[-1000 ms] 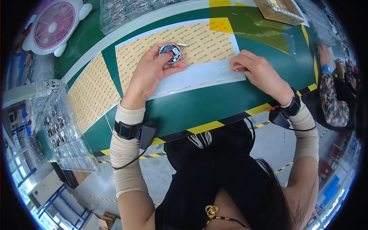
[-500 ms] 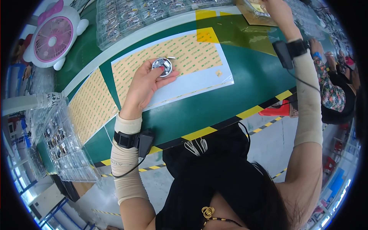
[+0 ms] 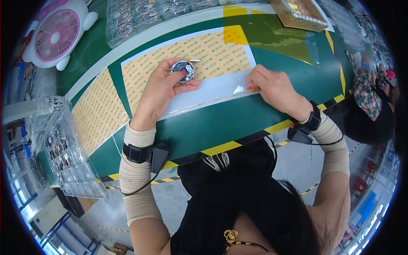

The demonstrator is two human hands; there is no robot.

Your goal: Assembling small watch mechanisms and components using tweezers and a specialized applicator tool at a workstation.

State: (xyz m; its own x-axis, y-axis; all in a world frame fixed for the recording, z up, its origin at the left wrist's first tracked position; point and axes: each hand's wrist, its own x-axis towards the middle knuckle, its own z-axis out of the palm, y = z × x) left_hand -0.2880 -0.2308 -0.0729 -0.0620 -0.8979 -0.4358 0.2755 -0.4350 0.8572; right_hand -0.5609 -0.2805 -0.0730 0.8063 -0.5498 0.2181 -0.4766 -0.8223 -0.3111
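Observation:
My left hand [image 3: 163, 87] is closed around a small round electronic housing [image 3: 189, 75] with a silver rim. Inside its open face are dark parts and a small metallic block, and a short pale stub [image 3: 194, 60] sticks out at its upper edge. My thumb presses on the face. Beneath lies a sheet of tan adhesive pads [image 3: 212, 44] with a bare white lower strip. At that sheet's lower right edge my right hand [image 3: 276, 87] is closed, fingertips pinched at the surface. A tiny yellow bit shows under the fingertips; what they hold is mostly hidden.
A second adhesive sheet [image 3: 100, 110] lies to the left, near clear trays of parts [image 3: 63, 153]. A yellow transparent film [image 3: 280, 40] and a cardboard box [image 3: 297, 19] are at the far right. Parts trays [image 3: 140, 17] and a pink-white fan [image 3: 57, 36] stand behind. Another person sits at right.
My right hand has come down from the box at the far right to the adhesive sheet's lower right edge. My left hand still holds the round housing in nearly the same place.

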